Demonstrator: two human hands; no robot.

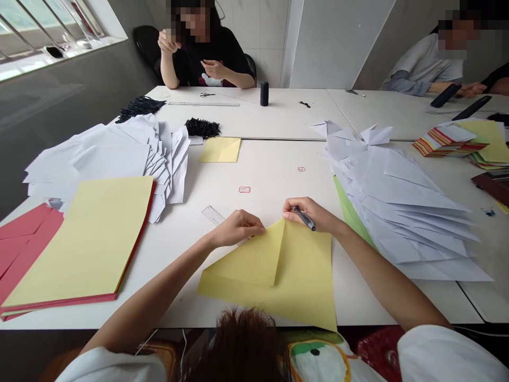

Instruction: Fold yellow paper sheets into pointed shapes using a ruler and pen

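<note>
Yellow paper sheet point(246, 265) lies on the table point(278, 183) directly in front of the person, its lower right corner reaching the near edge. One flap is turned over its left part, with a slanting outer edge that rises to a point at the top.

The left hand point(242, 228) is nearly closed, thumb and bent fingers together on that slanted edge, seemingly to keep the flap from springing back. The right hand point(303, 211) is closed too: thumb and forefinger pinch the sheet at its top point, probably to keep that corner sharp, while a dark pen point(304, 219) is tucked across the palm, perhaps so it need not be put down.

A clear ruler point(212, 215) lies partly hidden behind the left hand, within easy reach. To the left, a stack of yellow and red sheets point(87, 233) sits in front of a heap of folded white paper point(107, 154); to the right, more folded white paper point(413, 196) is piled partly over a green sheet point(352, 212). Keeping the piles to either side presumably leaves the middle free for handwork.
</note>
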